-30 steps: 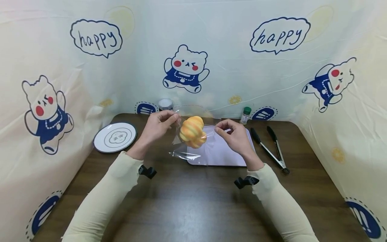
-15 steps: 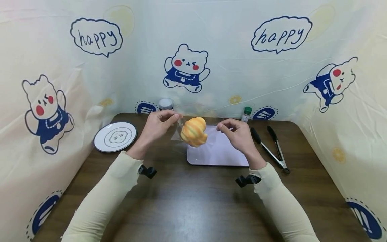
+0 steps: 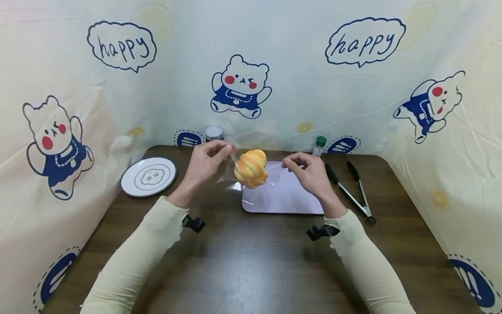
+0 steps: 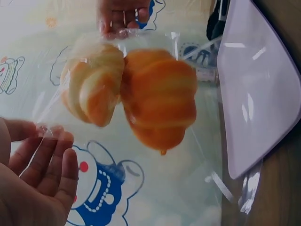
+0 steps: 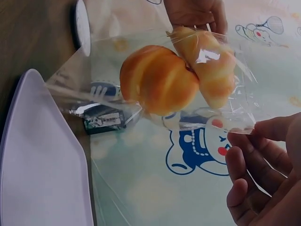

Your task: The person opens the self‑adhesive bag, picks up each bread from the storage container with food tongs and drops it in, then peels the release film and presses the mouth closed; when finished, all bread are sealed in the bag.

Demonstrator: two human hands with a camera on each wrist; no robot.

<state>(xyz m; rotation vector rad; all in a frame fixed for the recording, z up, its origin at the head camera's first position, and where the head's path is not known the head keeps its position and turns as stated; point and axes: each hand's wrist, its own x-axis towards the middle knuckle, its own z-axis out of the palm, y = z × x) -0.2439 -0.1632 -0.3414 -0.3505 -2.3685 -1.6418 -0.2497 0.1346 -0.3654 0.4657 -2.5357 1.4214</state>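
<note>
A clear plastic bag [image 5: 108, 52] with two golden bread rolls inside hangs above the table, between my hands. The rounder, ridged roll [image 4: 160, 94] and the narrower, paler roll [image 4: 96, 87] lie side by side; in the head view they overlap as one bread shape [image 3: 252, 168]. My left hand [image 3: 205, 161] pinches one upper edge of the bag between thumb and fingers. On the opposite side, my right hand [image 3: 307, 172] pinches the other edge, with its remaining fingers loosely curled. Behind and below the bag lies a lilac tray [image 3: 290, 200], partly covered by it and my right hand.
A white plate [image 3: 131, 179] with a dark rim stands at the left. Black-handled tongs [image 3: 354, 192] lie spread on the right. At the back stand a white-lidded jar [image 3: 214, 132], partly behind my left hand, and a small green-capped bottle [image 3: 319, 146]. A patterned cloth surrounds the wooden table.
The bread has turned slightly inside the bag, and the bag's folds and shiny lower edge have shifted. My right hand has moved a little to the right; my left hand has barely moved.
</note>
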